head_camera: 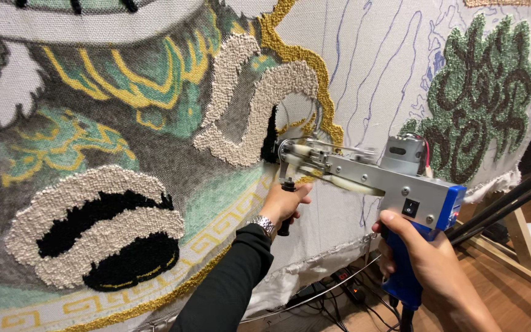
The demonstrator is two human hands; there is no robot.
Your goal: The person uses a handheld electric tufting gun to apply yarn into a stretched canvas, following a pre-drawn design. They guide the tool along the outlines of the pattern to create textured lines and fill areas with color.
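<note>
— Where's the tufting gun (364, 175)?

— Its tip is pressed to the cloth (364, 55), at the black edge of the cream loop (259, 104), near the cloth's middle.

— Your grip?

— My right hand (422, 252) is wrapped tight round the blue handle (404, 276). My left hand (284, 203) is closed on the black front handle (285, 209), watch (264, 224) on that wrist.

— Around it?

— Gold outline (324, 92) above the tip, green patch (480, 92) toward the right edge, cables (333, 295) on the floor (511, 295) below.

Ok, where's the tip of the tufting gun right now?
Centre of the head view: the tufting gun tip presses the cloth beside the beige looped patch, above the left hand.
</note>
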